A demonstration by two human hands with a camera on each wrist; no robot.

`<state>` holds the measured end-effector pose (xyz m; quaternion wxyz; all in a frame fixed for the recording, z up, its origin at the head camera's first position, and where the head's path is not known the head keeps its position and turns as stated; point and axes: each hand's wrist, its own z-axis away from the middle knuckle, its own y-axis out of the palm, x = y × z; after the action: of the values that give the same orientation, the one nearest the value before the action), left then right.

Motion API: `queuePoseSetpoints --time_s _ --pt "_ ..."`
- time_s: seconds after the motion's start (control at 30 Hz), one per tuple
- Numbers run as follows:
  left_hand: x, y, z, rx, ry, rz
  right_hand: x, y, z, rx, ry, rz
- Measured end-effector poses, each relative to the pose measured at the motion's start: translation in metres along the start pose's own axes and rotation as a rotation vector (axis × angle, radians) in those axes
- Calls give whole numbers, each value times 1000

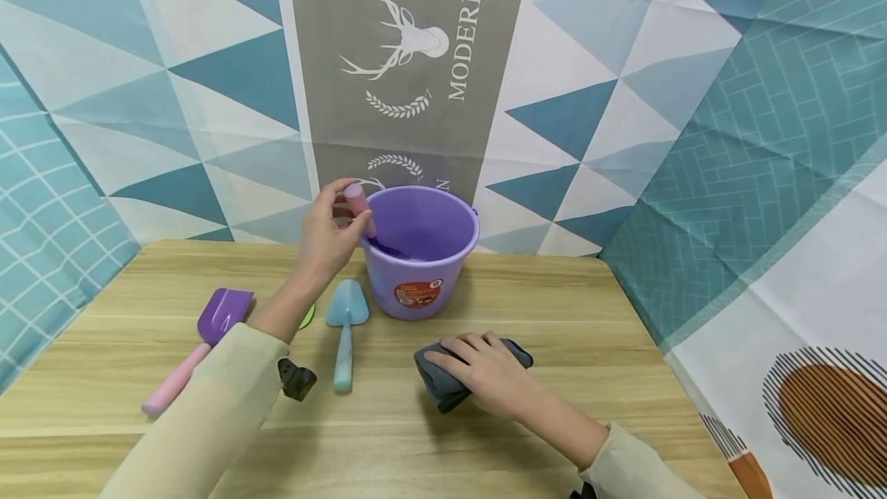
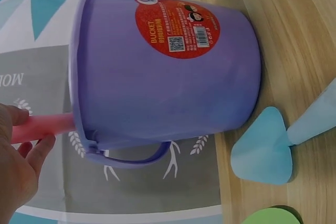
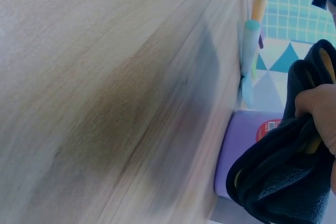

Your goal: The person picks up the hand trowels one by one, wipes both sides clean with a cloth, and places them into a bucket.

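With thumb and fingers my left hand pinches the pink handle of a small garden tool at the bucket's left rim. Its dark purple end reaches inside the purple bucket; the exact shape is unclear. My right hand grips a folded dark grey cloth in front of the bucket. In the right wrist view the cloth, with black edging, appears raised off the table, thumb pressed on its fold. A light blue trowel lies left of the bucket, below my left hand.
A purple shovel with a pink handle lies at the table's left. A green piece sits beside the trowel, mostly hidden by my left arm in the head view. A yellow handle shows in the right wrist view. Patterned cloth hangs behind the table.
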<state>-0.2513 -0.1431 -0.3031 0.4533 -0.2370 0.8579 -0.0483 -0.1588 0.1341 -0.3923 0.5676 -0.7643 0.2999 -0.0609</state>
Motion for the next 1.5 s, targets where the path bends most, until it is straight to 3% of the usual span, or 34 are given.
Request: queuePoseSetpoints --time_s 0.17,0.77,1.5 --pt "6 3 0 -3 26 -8 0 0 1 6 5 -7" --pt "15 8 -4 14 -34 -29 -1 0 3 45 8 0" --pt "19 15 -9 66 -201 -61 -2 2 4 26 9 -12"
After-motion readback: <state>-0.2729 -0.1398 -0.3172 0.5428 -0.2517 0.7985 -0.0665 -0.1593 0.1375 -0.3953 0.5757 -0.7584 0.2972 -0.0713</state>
